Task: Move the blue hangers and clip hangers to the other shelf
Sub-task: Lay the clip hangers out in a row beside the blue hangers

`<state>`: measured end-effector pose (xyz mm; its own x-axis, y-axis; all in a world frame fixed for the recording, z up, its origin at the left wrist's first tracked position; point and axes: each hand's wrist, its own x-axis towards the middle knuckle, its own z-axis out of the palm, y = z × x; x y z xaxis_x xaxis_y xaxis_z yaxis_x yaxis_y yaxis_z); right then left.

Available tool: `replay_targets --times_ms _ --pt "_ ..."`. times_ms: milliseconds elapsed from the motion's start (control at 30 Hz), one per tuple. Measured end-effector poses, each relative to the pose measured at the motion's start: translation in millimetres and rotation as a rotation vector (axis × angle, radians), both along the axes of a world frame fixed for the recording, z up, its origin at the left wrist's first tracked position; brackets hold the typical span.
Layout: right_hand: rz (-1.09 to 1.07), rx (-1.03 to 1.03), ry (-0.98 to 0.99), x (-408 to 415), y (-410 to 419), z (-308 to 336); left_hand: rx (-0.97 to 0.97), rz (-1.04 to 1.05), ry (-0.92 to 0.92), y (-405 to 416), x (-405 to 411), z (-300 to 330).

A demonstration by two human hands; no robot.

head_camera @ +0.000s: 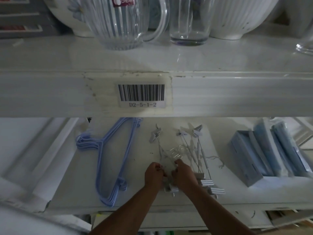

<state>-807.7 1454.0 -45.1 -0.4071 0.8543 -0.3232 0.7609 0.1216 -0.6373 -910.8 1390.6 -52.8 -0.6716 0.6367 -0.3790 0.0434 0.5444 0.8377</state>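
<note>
A stack of blue hangers [111, 160] lies flat on the left part of the lower white shelf [71, 175], hooks pointing left. To its right lies a tangled bunch of white clip hangers [191, 150] with metal rods and wire hooks. My left hand [154, 175] and my right hand [183, 175] are side by side over the near end of that bunch. Both have fingers closed around wire parts and clips of the clip hangers. The clips under my hands are partly hidden.
The upper shelf edge [237, 94] carries a barcode label [141, 94] marked D2-5-1-2. Above it stand a glass jug [122, 22], a glass tumbler [189, 21] and white bowls. Blue-grey boxes [264, 155] stand on the right of the lower shelf.
</note>
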Motion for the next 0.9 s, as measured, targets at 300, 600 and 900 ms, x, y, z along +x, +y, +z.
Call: replay_targets --times_ms 300,600,900 --pt "-0.241 -0.039 0.154 14 24 -6 0.064 0.030 0.022 -4 4 -2" --pt "-0.194 0.197 -0.012 10 4 1 -0.001 0.055 0.231 -7 12 -4" --pt "0.098 0.169 -0.236 -11 -18 9 0.024 0.032 0.208 -9 6 -9"
